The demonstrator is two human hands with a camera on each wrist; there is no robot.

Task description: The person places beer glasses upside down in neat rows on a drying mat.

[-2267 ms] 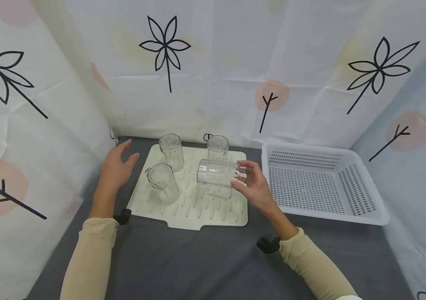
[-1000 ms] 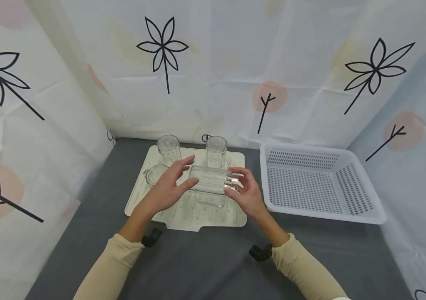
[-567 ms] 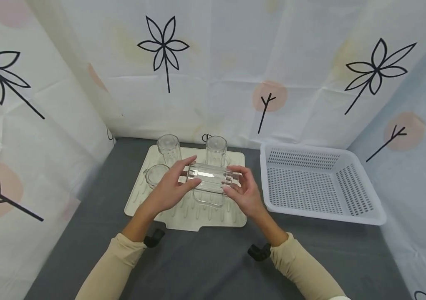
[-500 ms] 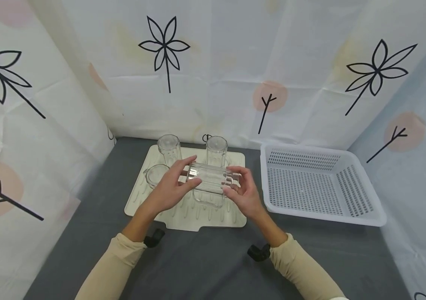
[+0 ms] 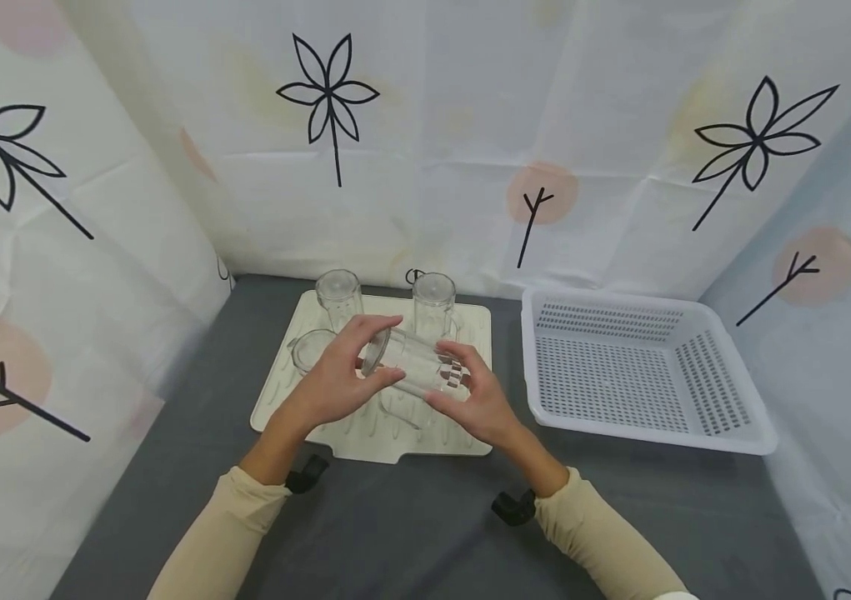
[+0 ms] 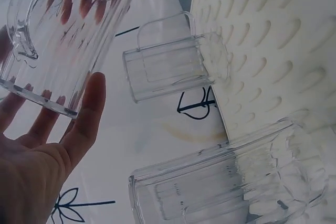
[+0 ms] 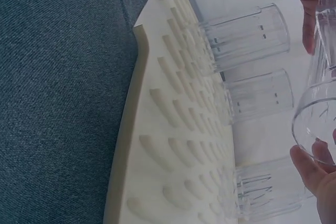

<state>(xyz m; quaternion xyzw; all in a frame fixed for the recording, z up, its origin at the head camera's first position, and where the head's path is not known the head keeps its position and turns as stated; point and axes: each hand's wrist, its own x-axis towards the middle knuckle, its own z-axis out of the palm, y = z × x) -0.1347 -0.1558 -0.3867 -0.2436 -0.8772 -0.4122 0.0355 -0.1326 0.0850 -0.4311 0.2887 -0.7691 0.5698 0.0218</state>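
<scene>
A clear glass mug (image 5: pixel 413 364) is held on its side above the cream drying mat (image 5: pixel 367 447), tilted, its handle toward the person. My left hand (image 5: pixel 331 382) grips its left end between thumb and fingers. At the right end my right hand (image 5: pixel 483 407) holds it the same way. The left wrist view shows the mug's ribbed wall (image 6: pixel 79 51) between both hands. Three more glass mugs stand on the mat: one at back left (image 5: pixel 338 298), one at back right (image 5: pixel 434 302), and one at front left (image 5: pixel 308 350), partly hidden by my left hand.
To the right of the mat sits a white perforated plastic basket (image 5: pixel 643 367). Dark grey cloth (image 5: pixel 410 533) covers the table. Patterned white curtains (image 5: pixel 425 192) close off the back and both sides.
My left hand came in from the far left and took hold of the mug's left end. Since half a second ago the mug has tilted, its right end lower, and my right hand shifted left.
</scene>
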